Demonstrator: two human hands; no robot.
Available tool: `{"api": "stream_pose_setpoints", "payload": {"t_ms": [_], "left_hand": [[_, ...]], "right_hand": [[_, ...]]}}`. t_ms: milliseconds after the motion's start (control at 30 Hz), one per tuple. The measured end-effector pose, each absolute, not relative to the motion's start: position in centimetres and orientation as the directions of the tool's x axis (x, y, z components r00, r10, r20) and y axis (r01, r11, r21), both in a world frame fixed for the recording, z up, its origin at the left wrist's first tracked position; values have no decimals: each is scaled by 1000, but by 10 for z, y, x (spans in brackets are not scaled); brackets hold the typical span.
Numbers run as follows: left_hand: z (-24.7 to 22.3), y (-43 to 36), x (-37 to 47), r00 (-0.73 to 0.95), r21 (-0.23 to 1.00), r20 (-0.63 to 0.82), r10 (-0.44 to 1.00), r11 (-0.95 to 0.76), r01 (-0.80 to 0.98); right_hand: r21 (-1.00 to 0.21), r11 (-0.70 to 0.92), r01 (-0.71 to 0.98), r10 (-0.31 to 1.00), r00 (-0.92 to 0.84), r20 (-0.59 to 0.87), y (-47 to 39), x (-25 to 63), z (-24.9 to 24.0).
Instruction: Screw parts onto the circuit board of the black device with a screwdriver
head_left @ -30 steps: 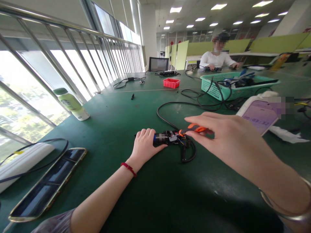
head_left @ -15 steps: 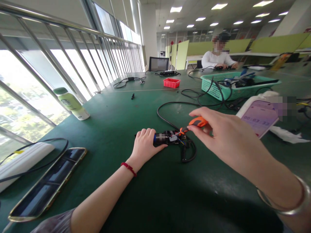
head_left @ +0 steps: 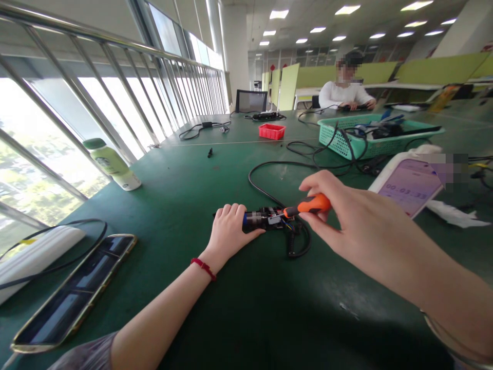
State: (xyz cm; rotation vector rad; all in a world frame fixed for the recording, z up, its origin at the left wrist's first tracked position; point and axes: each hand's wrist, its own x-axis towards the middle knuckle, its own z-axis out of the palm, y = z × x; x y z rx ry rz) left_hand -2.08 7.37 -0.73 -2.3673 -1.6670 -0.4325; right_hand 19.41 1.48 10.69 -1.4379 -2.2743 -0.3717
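Screwdriver (head_left: pixel 316 203) is in the right hand (head_left: pixel 362 221) – thumb and fingers pinched on its orange handle, shaft over the wired end of a black device (head_left: pixel 256 220) lying on the green table (head_left: pixel 185 200). Left hand (head_left: pixel 228 231) has its fingers clamped round the other end – red box (head_left: pixel 271 134) sits further back, timer phone (head_left: pixel 408 186) off right.

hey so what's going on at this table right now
The left hand holds a black device lying on the green table. The right hand grips an orange-and-black screwdriver, its shaft over the device's exposed wires; whether the tip touches is too small to tell. Across the table sits a co-worker in white.
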Motion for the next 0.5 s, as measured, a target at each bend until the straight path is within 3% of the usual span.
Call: {"api": "stream_pose_setpoints", "payload": {"t_ms": [167,333,500], "left_hand": [[-7,74,-21,312,12,358,880,-339,941],[-7,74,-21,308,17,357,882,-336,942],[-6,73,-20,309,21,358,881,-338,941]], "right_hand": [[10,378,926,845,-349,406,14,193,106],[7,419,908,783,-365,504,15,191,103],[-47,396,917,801,-320,506,14,192,107]]}}
